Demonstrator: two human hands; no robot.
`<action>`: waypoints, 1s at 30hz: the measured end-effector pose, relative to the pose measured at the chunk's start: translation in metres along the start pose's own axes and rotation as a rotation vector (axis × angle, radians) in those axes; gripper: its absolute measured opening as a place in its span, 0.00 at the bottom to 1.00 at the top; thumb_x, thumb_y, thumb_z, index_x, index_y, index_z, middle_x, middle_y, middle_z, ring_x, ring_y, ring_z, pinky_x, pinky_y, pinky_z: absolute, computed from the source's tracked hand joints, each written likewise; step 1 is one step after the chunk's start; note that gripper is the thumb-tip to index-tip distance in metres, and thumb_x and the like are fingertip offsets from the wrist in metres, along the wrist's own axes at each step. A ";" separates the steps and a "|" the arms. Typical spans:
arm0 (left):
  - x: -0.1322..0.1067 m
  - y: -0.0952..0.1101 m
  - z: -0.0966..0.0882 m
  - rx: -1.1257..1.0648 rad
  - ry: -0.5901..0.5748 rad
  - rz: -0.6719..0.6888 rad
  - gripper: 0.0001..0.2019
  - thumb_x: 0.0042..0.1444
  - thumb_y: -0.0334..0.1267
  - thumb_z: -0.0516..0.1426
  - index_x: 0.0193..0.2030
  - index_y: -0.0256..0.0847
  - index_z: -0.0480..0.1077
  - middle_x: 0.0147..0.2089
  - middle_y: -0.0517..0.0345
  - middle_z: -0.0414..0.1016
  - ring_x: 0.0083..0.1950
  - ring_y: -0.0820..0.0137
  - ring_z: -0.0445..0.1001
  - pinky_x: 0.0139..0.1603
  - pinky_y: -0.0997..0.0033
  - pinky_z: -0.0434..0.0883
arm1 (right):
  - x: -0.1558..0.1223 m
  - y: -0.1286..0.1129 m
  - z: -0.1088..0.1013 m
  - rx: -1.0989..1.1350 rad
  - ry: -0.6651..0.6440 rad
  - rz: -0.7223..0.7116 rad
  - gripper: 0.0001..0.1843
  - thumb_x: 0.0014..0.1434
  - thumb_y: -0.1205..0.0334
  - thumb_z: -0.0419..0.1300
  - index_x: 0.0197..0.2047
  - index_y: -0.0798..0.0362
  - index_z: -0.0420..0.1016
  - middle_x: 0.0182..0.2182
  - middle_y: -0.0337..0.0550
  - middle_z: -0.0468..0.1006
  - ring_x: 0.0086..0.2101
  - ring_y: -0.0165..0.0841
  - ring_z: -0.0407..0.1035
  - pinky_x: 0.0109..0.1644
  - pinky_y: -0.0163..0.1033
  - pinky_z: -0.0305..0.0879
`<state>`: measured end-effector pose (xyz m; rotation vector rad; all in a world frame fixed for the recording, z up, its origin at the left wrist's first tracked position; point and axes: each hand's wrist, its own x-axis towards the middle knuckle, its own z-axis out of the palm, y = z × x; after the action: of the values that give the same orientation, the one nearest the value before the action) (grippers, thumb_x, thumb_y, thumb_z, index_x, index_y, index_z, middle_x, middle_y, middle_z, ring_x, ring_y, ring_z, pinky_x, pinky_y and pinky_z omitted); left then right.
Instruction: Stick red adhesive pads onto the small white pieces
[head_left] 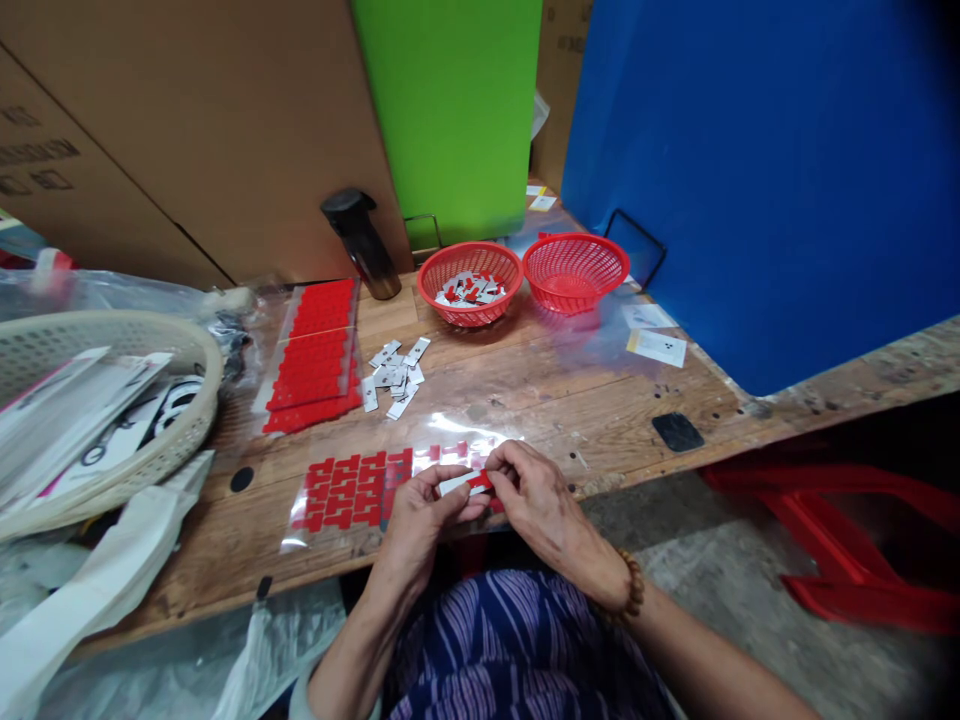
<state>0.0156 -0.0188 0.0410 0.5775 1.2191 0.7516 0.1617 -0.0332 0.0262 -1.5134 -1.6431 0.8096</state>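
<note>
My left hand [427, 512] pinches a small white rectangular strip [454, 484] near the table's front edge. At the strip's right end, the thumb and fingers of my right hand [534, 495] are closed on a red sticker-like piece [478, 482], which touches the strip. Beneath and left of my hands lies a clear sheet with rows of red T-shaped pieces [367, 488]; my hands cover part of it. Beyond it is a loose pile of small white strips [396, 376]. Further left are stacked sheets of red pieces [315, 355].
A red basket [470, 254] holds white-and-red pieces; a second red basket [576, 250] stands beside it. A dark bottle [365, 245] leans by cardboard. At left is a cream basket [208, 385] of printed cards. Green [454, 110] and blue panels [757, 180] rise behind.
</note>
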 end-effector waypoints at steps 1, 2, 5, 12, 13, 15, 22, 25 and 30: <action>0.000 0.000 0.000 0.001 0.002 0.000 0.15 0.45 0.27 0.62 0.41 0.31 0.67 0.30 0.49 0.80 0.29 0.69 0.78 0.32 0.76 0.75 | 0.000 0.000 0.000 -0.003 0.001 0.001 0.06 0.54 0.73 0.51 0.31 0.52 0.63 0.28 0.37 0.68 0.30 0.30 0.63 0.34 0.34 0.56; 0.000 0.000 0.000 0.002 0.002 0.000 0.15 0.45 0.27 0.62 0.41 0.32 0.67 0.30 0.49 0.80 0.29 0.69 0.78 0.32 0.76 0.75 | 0.000 0.000 0.000 -0.006 0.001 0.002 0.07 0.54 0.73 0.51 0.31 0.52 0.63 0.28 0.37 0.68 0.30 0.30 0.63 0.34 0.34 0.56; 0.000 -0.001 0.001 -0.001 0.004 0.002 0.15 0.44 0.27 0.62 0.40 0.32 0.68 0.30 0.50 0.80 0.28 0.69 0.78 0.32 0.76 0.75 | 0.000 -0.001 0.000 -0.016 -0.003 0.009 0.06 0.55 0.73 0.51 0.31 0.52 0.63 0.28 0.37 0.69 0.31 0.30 0.63 0.35 0.34 0.57; -0.001 -0.003 -0.001 0.010 -0.006 0.019 0.15 0.44 0.28 0.63 0.40 0.32 0.68 0.30 0.49 0.80 0.28 0.69 0.78 0.30 0.77 0.75 | 0.004 0.000 -0.006 -0.029 -0.042 0.001 0.06 0.55 0.72 0.52 0.30 0.52 0.65 0.30 0.38 0.66 0.31 0.30 0.62 0.36 0.35 0.59; -0.001 -0.003 -0.001 0.011 -0.006 0.012 0.14 0.44 0.28 0.63 0.40 0.32 0.68 0.30 0.48 0.80 0.28 0.69 0.78 0.30 0.77 0.75 | 0.004 0.000 -0.007 -0.029 -0.047 -0.002 0.06 0.54 0.72 0.52 0.30 0.52 0.65 0.31 0.39 0.65 0.32 0.30 0.62 0.36 0.35 0.59; -0.001 -0.002 -0.002 0.013 -0.002 -0.009 0.14 0.45 0.27 0.62 0.40 0.32 0.68 0.30 0.47 0.79 0.28 0.68 0.78 0.30 0.76 0.75 | 0.004 0.000 -0.008 -0.025 -0.058 -0.007 0.07 0.54 0.73 0.52 0.30 0.52 0.65 0.31 0.38 0.64 0.31 0.29 0.62 0.36 0.35 0.60; 0.003 -0.002 -0.002 -0.006 0.010 -0.020 0.12 0.46 0.24 0.59 0.39 0.31 0.67 0.30 0.47 0.79 0.29 0.68 0.78 0.32 0.76 0.75 | 0.005 0.000 -0.007 -0.011 -0.005 -0.036 0.07 0.54 0.72 0.52 0.35 0.53 0.65 0.34 0.41 0.65 0.34 0.31 0.63 0.39 0.37 0.62; 0.002 0.000 -0.002 -0.013 0.021 -0.022 0.12 0.45 0.24 0.60 0.38 0.31 0.68 0.30 0.47 0.79 0.28 0.69 0.78 0.31 0.77 0.75 | 0.009 0.002 -0.012 -0.030 0.104 -0.009 0.14 0.51 0.72 0.54 0.43 0.53 0.63 0.38 0.44 0.66 0.34 0.32 0.64 0.38 0.38 0.62; -0.002 0.006 -0.003 -0.037 0.010 -0.018 0.13 0.43 0.25 0.62 0.38 0.30 0.68 0.29 0.48 0.79 0.28 0.70 0.78 0.32 0.78 0.75 | 0.011 0.005 -0.019 0.093 -0.034 0.095 0.08 0.61 0.63 0.47 0.35 0.53 0.66 0.23 0.36 0.68 0.23 0.27 0.64 0.29 0.33 0.61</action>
<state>0.0114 -0.0165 0.0458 0.5315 1.2161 0.7612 0.1802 -0.0227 0.0335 -1.5290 -1.5451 0.9550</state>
